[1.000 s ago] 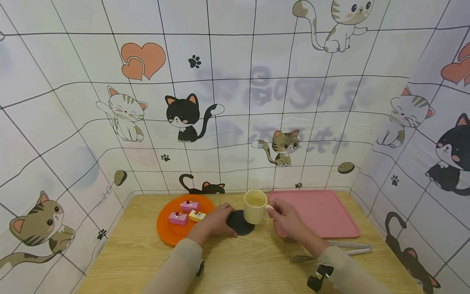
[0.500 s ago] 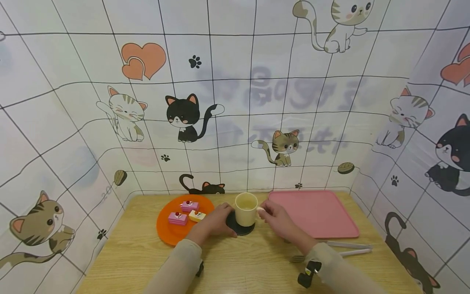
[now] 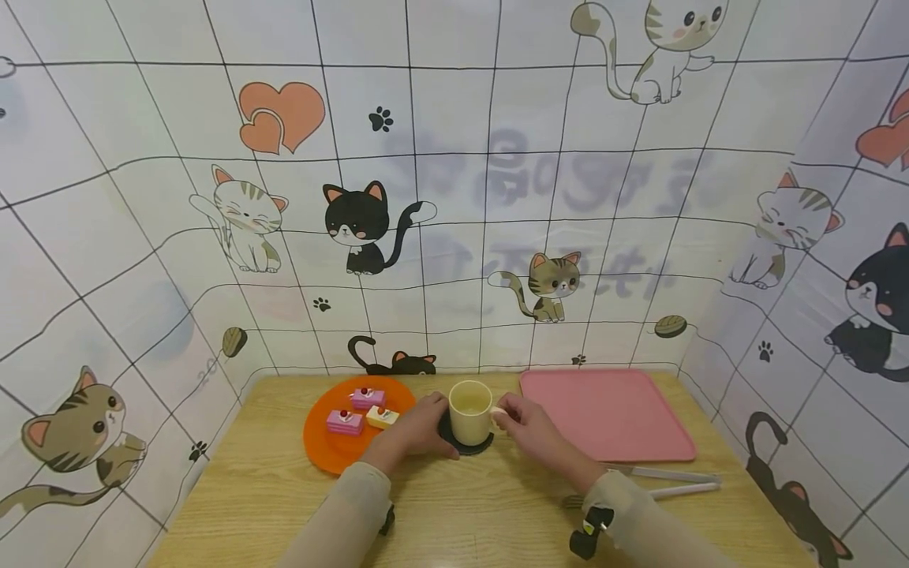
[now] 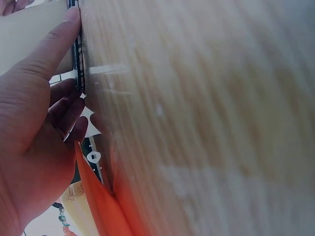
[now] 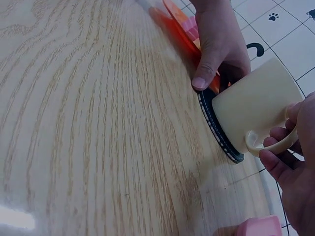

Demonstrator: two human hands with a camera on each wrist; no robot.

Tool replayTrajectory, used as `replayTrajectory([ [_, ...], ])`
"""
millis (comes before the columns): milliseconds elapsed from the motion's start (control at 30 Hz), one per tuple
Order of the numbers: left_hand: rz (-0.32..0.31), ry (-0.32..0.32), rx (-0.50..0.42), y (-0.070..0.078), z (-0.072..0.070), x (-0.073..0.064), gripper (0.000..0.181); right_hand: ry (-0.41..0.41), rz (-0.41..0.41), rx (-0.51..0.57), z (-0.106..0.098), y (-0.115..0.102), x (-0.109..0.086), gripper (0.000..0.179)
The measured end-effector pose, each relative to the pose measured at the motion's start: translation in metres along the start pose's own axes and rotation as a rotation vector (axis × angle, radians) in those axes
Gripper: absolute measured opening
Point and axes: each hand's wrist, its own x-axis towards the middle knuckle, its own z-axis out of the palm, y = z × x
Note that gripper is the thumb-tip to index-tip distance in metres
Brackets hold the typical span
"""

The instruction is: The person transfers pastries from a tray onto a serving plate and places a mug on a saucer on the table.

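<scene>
A cream-coloured mug (image 3: 470, 414) stands upright on a round black coaster (image 3: 474, 449) near the middle of the table. In the right wrist view the mug's base meets the coaster's top. My right hand (image 3: 537, 438) pinches the mug's handle (image 5: 275, 146) between thumb and fingers. On the coaster's left side my left hand (image 3: 419, 428) holds the rim, with the thumb and fingers spread around it. The left wrist view shows the thumb (image 4: 54, 46) against the coaster's edge (image 4: 78, 54) and the fingers curved behind.
An orange plate (image 3: 319, 450) with three toy cake slices (image 3: 346, 423) lies left of my left hand. A pink tray (image 3: 604, 414) lies at the back right. Below it are metal utensils (image 3: 682, 490), partly behind my right forearm. A cat-printed wall (image 3: 454, 315) closes the back.
My right hand has moved the mug left and down, from over the coaster's right edge onto the coaster. My left hand has stayed at the coaster.
</scene>
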Motion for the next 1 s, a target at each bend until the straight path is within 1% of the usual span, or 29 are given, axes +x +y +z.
replayTrajectory([
  [133, 0.0, 0.0, 0.005, -0.0006, 0.0002, 0.0003, 0.095, -0.011, 0.018, -0.006, 0.0004, 0.0025, 0.0004, 0.017],
  [367, -0.01, 0.001, -0.02, 0.0036, -0.0026, -0.001, 0.094, -0.06, 0.001, -0.013, -0.004, 0.0046, 0.0026, 0.019],
  [433, -0.013, 0.001, -0.017, 0.0036, -0.0023, -0.001, 0.094, -0.066, 0.01, -0.008, -0.0041, 0.0058, 0.0029, 0.019],
  [567, -0.01, 0.0, -0.009, 0.0036, -0.0023, -0.0008, 0.093, -0.065, 0.018, 0.008, -0.0042, 0.0077, 0.0026, 0.018],
  [700, -0.015, -0.005, -0.021, 0.0041, -0.0031, -0.0004, 0.093, -0.06, 0.015, 0.016, -0.0045, 0.0074, 0.002, 0.017],
  [867, -0.019, -0.011, -0.022, 0.0058, -0.0043, -0.0008, 0.093, -0.044, 0.02, 0.003, -0.0053, 0.007, 0.002, 0.016],
  [1000, -0.013, -0.01, 0.0, 0.0066, -0.0039, -0.0015, 0.094, -0.041, 0.03, -0.01, -0.0056, 0.0062, 0.0029, 0.017],
])
